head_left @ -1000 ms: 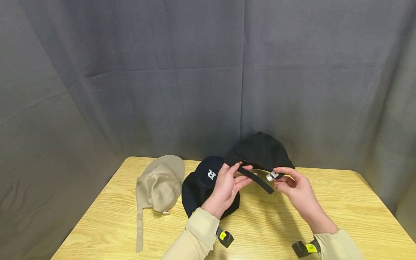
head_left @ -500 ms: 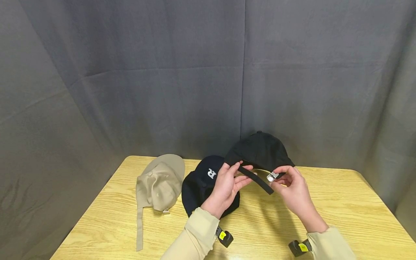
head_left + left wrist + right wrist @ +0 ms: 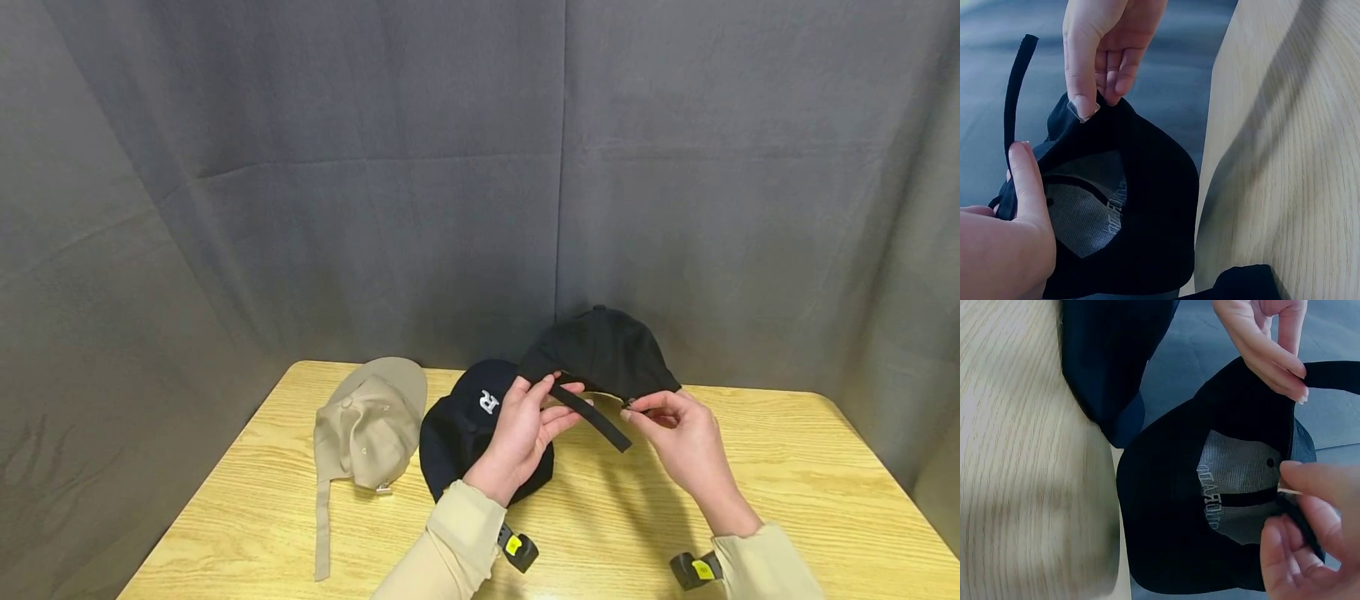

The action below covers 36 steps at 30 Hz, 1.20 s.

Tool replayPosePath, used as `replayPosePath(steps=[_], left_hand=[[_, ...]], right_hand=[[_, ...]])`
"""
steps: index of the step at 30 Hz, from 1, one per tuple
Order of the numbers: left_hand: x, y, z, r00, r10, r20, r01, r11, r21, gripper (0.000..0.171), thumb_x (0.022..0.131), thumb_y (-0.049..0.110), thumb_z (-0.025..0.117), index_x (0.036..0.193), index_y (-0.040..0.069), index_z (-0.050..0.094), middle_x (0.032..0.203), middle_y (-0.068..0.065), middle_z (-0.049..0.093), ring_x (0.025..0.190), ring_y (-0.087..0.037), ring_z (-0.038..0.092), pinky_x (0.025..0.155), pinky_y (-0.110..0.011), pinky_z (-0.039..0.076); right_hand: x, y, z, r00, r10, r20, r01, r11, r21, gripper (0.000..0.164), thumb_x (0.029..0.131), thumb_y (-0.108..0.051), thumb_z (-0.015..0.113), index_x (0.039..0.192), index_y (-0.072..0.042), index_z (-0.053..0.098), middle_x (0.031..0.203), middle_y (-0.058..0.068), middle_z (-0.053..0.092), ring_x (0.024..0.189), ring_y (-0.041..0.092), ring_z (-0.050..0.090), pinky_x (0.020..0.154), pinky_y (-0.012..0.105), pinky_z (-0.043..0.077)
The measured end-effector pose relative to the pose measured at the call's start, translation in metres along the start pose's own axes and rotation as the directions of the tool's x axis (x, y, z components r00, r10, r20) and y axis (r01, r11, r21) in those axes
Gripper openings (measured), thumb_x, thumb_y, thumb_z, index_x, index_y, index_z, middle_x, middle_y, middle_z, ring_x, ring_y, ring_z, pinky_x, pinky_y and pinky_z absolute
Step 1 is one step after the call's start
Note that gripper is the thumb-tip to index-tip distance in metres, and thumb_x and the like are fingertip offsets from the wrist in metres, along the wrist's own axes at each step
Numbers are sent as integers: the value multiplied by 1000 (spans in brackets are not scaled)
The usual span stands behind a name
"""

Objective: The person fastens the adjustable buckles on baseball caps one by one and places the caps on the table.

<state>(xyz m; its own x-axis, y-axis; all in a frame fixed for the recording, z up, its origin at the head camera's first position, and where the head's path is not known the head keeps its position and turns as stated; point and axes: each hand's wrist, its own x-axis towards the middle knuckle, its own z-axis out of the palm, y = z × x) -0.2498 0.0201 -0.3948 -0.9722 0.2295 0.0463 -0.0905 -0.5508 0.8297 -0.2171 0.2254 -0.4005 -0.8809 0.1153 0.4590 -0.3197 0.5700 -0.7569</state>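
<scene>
A black cap (image 3: pixel 600 350) is held up above the back of the table, its rear opening towards me. My left hand (image 3: pixel 521 433) pinches the cap's left rear edge at the root of its strap (image 3: pixel 596 421). The strap's loose end hangs down to the right between the hands. On the other side, my right hand (image 3: pixel 686 442) pinches the short strap end with a metal buckle (image 3: pixel 1288 489) between thumb and fingers. In the head view those fingers mostly cover the buckle. The right wrist view shows the cap's grey lining (image 3: pixel 1235 465) and the buckle's bright edge.
Left of the hands, a navy cap (image 3: pixel 450 442) with a white letter lies on the table, partly behind the left forearm. Further left lies a beige cap (image 3: pixel 367 425), its strap hanging towards me. A grey curtain (image 3: pixel 375 167) stands behind the wooden table (image 3: pixel 240 508).
The right hand has shifted slightly and turned the buckle, so its silver face no longer shows in the head view. The left hand and the other caps stay put.
</scene>
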Motion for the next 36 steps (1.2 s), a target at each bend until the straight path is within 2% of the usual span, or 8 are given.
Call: replayPosePath(steps=[6,10,14,18,26,28,33,36], left_hand=[[0,0,0,1000,5,8,-5,1000,12,26,108,15,49,131,1,53,109,-17,70,80,-19,72,85,-36,58],[0,0,1,1000,9,9,-9,1000,12,27,108,16,51,131,2,55,108,-16,71,79,-17,73,84,-35,59],[-1,1,2,1000,18,0,-18,1000,13,25,108,19,54,126,2,54,111,-19,71,72,-17,73,78,-34,60],[-1,0,1,1000,22,-14,-22,1000,15,16,108,21,54,110,5,50,113,-22,71,62,-19,71,72,-36,61],[1,-2,0,999,41,-13,-40,999,12,19,109,19,51,120,4,48,116,-23,70,63,-21,72,72,-37,61],[1,-2,0,999,40,6,-40,999,2,18,108,13,52,122,3,47,117,-24,69,68,-21,73,75,-37,60],[0,-2,0,996,54,77,-54,999,-8,43,94,-13,61,130,3,48,120,-27,66,86,-22,72,86,-39,58],[0,-3,0,994,63,89,-64,998,5,51,86,-20,65,128,6,53,113,-25,69,88,-20,71,89,-38,57]], right_hand=[[0,-4,-6,999,15,-50,-23,986,-166,12,83,-20,87,84,-12,79,75,2,56,67,18,52,56,26,40],[-1,-9,-11,999,30,-18,-33,985,-169,15,86,-24,85,84,-12,77,64,0,57,56,18,51,50,30,36],[0,-13,-15,996,60,68,-55,995,-83,18,94,-24,77,90,-8,70,74,2,71,63,15,63,54,28,45],[2,-15,-18,983,119,137,-125,991,41,22,98,-23,71,99,-2,66,86,8,75,73,11,68,62,28,53],[4,-20,-15,942,228,245,-299,901,313,26,102,-18,65,105,5,51,91,18,74,73,22,74,66,33,61],[5,-21,-14,938,235,255,-314,889,334,26,103,-18,63,105,5,50,91,17,74,71,21,73,66,34,61],[6,-20,-14,943,228,241,-301,894,332,27,105,-20,61,105,3,49,91,14,75,74,18,73,66,32,60],[6,-20,-13,947,219,234,-289,899,330,27,105,-21,60,105,2,48,91,11,75,75,17,73,67,30,60]])
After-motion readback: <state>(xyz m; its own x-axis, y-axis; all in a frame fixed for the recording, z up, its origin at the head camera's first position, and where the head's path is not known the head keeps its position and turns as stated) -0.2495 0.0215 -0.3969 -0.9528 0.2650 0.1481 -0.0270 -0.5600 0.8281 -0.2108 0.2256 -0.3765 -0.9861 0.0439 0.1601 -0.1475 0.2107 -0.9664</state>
